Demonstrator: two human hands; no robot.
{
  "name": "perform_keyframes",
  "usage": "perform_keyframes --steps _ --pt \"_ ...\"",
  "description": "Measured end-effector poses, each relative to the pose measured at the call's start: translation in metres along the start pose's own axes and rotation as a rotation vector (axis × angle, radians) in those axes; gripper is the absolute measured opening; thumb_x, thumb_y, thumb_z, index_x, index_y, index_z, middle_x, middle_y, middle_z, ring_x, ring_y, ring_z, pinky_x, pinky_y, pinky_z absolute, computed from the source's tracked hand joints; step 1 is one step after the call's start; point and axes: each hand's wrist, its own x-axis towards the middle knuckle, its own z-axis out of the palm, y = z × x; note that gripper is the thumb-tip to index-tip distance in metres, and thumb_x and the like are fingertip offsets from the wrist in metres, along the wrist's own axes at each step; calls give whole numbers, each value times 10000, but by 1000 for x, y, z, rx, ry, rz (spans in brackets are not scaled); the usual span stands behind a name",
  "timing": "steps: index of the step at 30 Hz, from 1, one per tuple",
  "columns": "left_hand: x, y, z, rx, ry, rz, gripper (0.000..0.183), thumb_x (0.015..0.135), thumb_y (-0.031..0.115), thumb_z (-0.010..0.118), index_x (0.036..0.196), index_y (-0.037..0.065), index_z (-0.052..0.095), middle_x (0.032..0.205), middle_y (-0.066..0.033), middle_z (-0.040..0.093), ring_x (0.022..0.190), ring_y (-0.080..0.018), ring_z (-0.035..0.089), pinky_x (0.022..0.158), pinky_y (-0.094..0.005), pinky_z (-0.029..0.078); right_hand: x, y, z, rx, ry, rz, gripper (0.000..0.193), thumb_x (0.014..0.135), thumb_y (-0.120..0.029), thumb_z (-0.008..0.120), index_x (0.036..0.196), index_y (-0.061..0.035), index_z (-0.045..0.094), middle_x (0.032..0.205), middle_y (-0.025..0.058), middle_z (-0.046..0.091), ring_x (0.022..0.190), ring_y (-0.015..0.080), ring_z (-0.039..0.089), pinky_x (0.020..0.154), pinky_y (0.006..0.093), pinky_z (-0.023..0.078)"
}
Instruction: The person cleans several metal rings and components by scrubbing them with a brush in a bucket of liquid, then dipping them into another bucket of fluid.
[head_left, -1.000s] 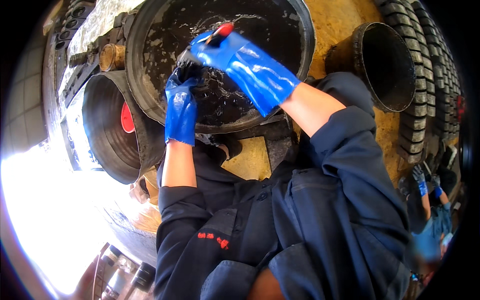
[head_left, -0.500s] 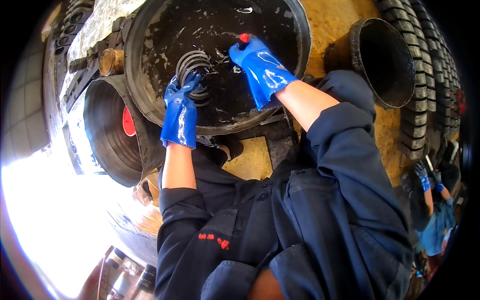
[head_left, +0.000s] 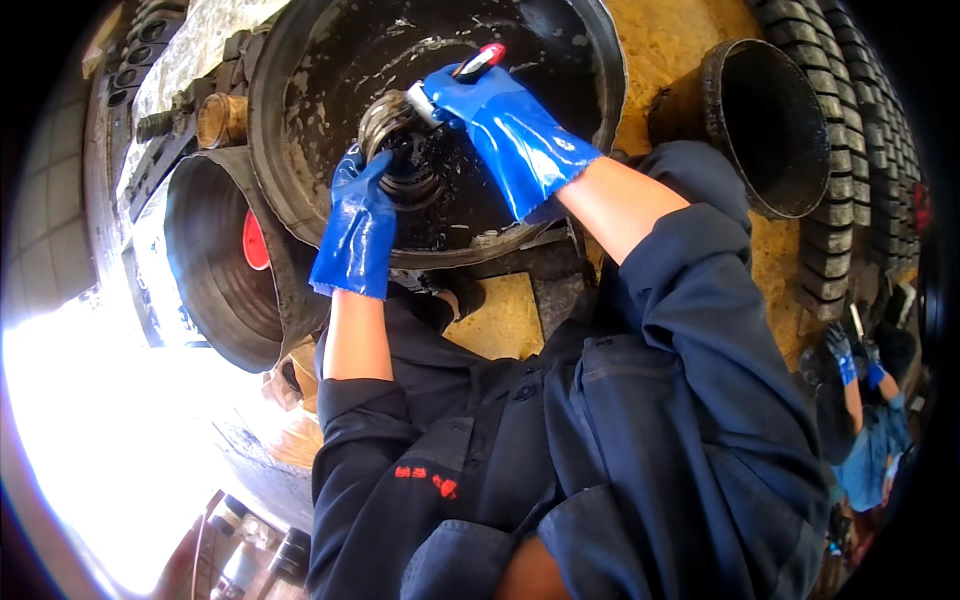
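A wide, dark round tub (head_left: 612,60) stands in front of me, with dark wet liquid in it. Over the liquid my left hand (head_left: 362,185), in a blue rubber glove, is closed on a dark, wet metal coil (head_left: 385,122) whose loops look like stacked rings. Also gloved in blue, my right hand (head_left: 468,98) grips a brush (head_left: 480,62) with a red-tipped handle. The brush's pale head (head_left: 422,103) is against or just beside the coil's upper right side; exact contact cannot be told. The lower loops are partly hidden in shadow.
On the right stand an open dark bucket (head_left: 765,125) and stacked tyres (head_left: 830,150). A dark drum (head_left: 215,260) with a red round thing (head_left: 257,240) inside lies left, below a rusty cylinder (head_left: 222,122). A co-worker (head_left: 872,445) is at far right.
My right hand has moved left with the brush, bringing its head to the coil. The coil has tilted in my left hand, and the liquid is stirred.
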Motion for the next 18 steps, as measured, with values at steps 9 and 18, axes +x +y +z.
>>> perform_keyframes --steps 9,18 --pt "6 20 -12 -240 -30 23 509 987 -18 628 1486 0 527 1419 -229 635 1294 -368 654 1087 -528 576 6 22 -24 -448 43 128 478 904 -555 755 1053 -103 796 925 97 776 838 239 715 822 379 553" --pt "10 0 1 -450 -324 -105 504 1037 19 572 1533 25 482 1515 -184 571 1335 -327 625 1148 -539 521 6 25 -31 -518 -272 -74 669 892 -674 750 1200 -81 785 1111 150 792 989 290 715 920 386 536"
